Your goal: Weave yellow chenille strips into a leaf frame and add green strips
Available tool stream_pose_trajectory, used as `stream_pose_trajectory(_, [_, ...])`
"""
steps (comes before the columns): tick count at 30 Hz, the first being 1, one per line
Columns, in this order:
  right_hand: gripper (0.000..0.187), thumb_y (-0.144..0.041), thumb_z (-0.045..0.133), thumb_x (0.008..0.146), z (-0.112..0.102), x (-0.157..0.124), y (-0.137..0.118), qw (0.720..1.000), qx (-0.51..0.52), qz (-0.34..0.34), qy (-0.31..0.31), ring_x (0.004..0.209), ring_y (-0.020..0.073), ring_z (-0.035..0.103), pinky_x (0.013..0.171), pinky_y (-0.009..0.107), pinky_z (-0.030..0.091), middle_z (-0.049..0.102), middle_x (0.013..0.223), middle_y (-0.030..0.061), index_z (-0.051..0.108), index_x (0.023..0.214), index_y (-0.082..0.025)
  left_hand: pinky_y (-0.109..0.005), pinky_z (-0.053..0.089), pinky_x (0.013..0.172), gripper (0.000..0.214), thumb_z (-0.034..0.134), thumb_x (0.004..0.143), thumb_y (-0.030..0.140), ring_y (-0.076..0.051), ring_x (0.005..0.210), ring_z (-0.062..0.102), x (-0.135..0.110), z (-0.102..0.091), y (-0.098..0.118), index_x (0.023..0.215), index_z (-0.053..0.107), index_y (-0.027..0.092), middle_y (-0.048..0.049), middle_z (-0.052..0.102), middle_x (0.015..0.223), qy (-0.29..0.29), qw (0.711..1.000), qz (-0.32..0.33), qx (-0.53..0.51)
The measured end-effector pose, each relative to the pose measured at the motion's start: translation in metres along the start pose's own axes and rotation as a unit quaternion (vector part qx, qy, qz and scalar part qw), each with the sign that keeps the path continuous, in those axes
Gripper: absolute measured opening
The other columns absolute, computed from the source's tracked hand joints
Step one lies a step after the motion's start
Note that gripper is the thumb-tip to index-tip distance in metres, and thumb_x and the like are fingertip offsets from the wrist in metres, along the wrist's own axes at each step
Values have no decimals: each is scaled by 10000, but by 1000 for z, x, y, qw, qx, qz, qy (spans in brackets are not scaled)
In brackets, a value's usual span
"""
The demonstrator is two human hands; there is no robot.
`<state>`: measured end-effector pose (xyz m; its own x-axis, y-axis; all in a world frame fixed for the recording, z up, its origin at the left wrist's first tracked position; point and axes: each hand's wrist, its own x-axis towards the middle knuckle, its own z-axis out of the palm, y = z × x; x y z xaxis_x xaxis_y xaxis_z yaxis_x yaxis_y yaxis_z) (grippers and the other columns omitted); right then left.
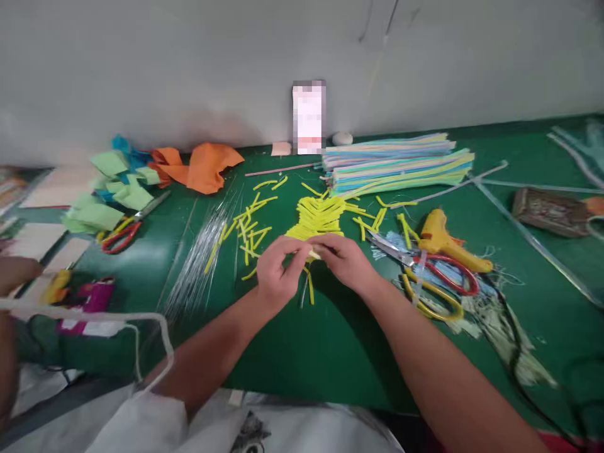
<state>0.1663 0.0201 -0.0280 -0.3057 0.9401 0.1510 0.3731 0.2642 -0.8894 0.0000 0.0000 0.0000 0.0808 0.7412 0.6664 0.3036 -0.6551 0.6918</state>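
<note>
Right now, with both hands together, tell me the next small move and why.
Probably a gentle twist or press of the small yellow piece: the left hand and right hand meet and seem to pinch it between them, while the scissors beside the yellow glue gun lie unheld, so a cut seems less likely.

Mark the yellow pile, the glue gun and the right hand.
Yellow pile (pixel 321 214): head view, middle of the pile.
Glue gun (pixel 442 241): head view, on its yellow body.
Right hand (pixel 348 255): head view, back of the hand.
</note>
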Motion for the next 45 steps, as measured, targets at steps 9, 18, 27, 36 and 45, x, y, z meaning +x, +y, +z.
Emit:
stream_pose_trajectory(9, [326,-170,475,887,0,1,0,998,-26,25,-55,1034,222,675,894,354,500,740,1128,58,726,1084,-237,-222,485,656,109,585,918,200,-97,698,619,4,2,0,883,687,189,1,671,750,102,993,-49,-27])
stream_pose_trajectory(18, [283,-154,557,741,-3,-4,-13,992,-91,41,-78,713,148,585,602,249,372,677,790,-13,737,941,-242,-242,505,689,89,596,907,186,-109,716,634,5,0,0,910,685,198,8,682,742,86,995,-39,-17])
stream_pose_trajectory(27, [245,-480,690,730,10,-4,-24,981,-165,91,-43,662,133,523,569,248,269,644,745,-14,683,766,-238,-250,539,680,108,589,906,156,-113,722,665,3,3,7,948,679,200,5,697,770,46,998,-15,-44])
stream_pose_trajectory(36, [193,-343,563,800,14,-7,-27,972,-208,101,-30,642,141,492,561,263,242,620,703,7,575,656,-215,-271,536,696,105,601,896,148,-126,731,659,1,4,8,939,680,201,-1,700,742,42,998,2,-53])
stream_pose_trajectory(45, [175,-191,507,810,9,-8,-16,980,-169,70,-71,707,155,528,625,260,323,643,765,15,678,842,-208,-225,506,600,91,583,927,212,-77,578,605,2,7,5,922,671,189,20,623,696,84,990,-64,-89])
